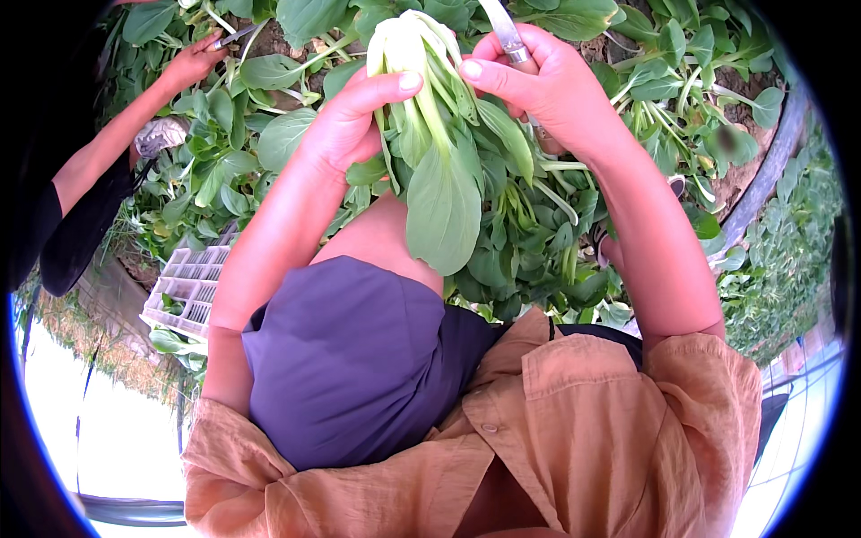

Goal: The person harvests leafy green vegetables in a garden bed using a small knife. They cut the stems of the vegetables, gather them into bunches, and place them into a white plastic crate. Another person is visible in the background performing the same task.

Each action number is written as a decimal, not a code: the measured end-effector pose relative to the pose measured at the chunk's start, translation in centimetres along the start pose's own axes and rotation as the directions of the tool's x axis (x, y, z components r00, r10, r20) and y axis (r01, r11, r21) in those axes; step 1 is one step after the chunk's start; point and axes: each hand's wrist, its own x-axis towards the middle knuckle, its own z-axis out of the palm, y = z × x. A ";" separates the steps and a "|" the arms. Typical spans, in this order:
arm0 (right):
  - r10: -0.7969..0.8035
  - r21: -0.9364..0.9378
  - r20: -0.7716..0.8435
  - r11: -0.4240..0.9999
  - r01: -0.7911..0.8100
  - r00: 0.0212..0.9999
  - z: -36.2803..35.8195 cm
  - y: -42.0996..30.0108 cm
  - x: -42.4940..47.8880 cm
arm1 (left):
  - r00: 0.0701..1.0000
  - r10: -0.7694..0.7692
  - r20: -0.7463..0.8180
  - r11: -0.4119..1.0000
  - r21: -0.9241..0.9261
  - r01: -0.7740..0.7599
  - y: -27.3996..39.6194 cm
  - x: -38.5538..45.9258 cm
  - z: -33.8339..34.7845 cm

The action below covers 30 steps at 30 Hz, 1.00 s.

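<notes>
My left hand [360, 114] grips a head of bok choy [442, 202], its pale root end up and its broad green leaves hanging towards my knee. The left thumb lies across the white stalks. In my right hand [548, 84] is a knife [502, 25] with a metal ferrule and a wooden handle; its curved blade points away from me and runs out of the top of the picture. The right thumb and fingertips also meet the outer stalks at the right side of the head. Below the held leaves, more bok choy [501, 269] lies in a heap beside my leg.
To the left, another person's hand [192, 64] holds a knife [235, 37] among the plants. A white slatted plastic crate [195, 286] stands by my left forearm. Bok choy plants [282, 138] cover the soil around me. A dark pipe or hose [767, 175] curves along the right.
</notes>
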 end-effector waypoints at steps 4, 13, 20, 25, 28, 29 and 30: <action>-0.144 -0.136 -0.027 0.981 0.139 0.989 0.7 0.5 -0.4 | 0.998 0.062 0.018 0.998 -0.011 -0.062 -0.5 -0.2 -0.1; -0.238 -0.658 -0.005 0.732 0.176 0.971 -3.3 0.0 -0.1 | 0.949 -0.128 0.287 0.991 0.075 0.111 0.7 0.2 -1.7; 0.068 -0.736 0.073 0.677 0.007 0.995 -10.9 0.2 -4.1 | 0.999 -0.007 0.053 0.841 0.540 -0.022 4.8 -3.1 0.2; -0.087 -0.778 0.016 0.624 0.067 0.996 -7.8 5.5 -3.8 | 0.873 0.225 0.432 -0.152 0.901 -0.407 3.7 -2.0 4.4; -0.246 -0.818 0.029 0.551 0.165 0.969 -4.4 6.8 -1.2 | 0.832 0.105 0.544 -0.472 0.764 -0.440 2.5 0.7 4.5; -0.261 -0.850 -0.025 0.514 0.117 0.965 -3.5 6.8 -0.3 | 0.882 0.093 0.461 -0.505 0.786 -0.358 2.5 1.2 3.7; -0.311 -0.876 -0.057 0.471 0.102 0.949 -3.1 6.5 0.5 | 0.916 0.092 0.390 -0.546 0.789 -0.281 2.9 1.4 2.6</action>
